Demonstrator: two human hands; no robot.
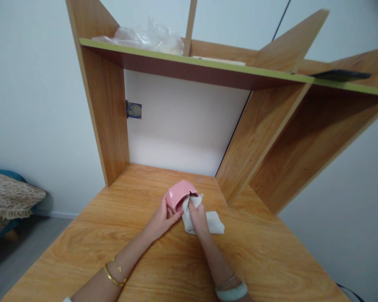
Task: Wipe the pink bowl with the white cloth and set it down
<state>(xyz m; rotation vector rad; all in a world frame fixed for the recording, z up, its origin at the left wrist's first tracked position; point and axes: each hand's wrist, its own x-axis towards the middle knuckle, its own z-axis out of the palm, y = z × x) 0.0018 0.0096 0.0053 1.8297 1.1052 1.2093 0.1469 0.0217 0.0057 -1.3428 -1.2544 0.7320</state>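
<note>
My left hand (164, 216) is closed round a small pink bowl (179, 193), holding it tilted on its side just above the wooden desk (119, 235). My right hand (198, 216) grips a white cloth (212, 222) and presses part of it into the bowl's opening. The rest of the cloth trails onto the desk to the right of my hands. Gold bracelets circle my left wrist and a pale bangle my right.
A wooden hutch (107, 109) rises at the back of the desk with a green-edged shelf (192, 63). Crumpled clear plastic (148, 37) lies on the shelf, and a dark flat object (340, 75) farther right. A patterned fabric (6, 197) lies at the far left.
</note>
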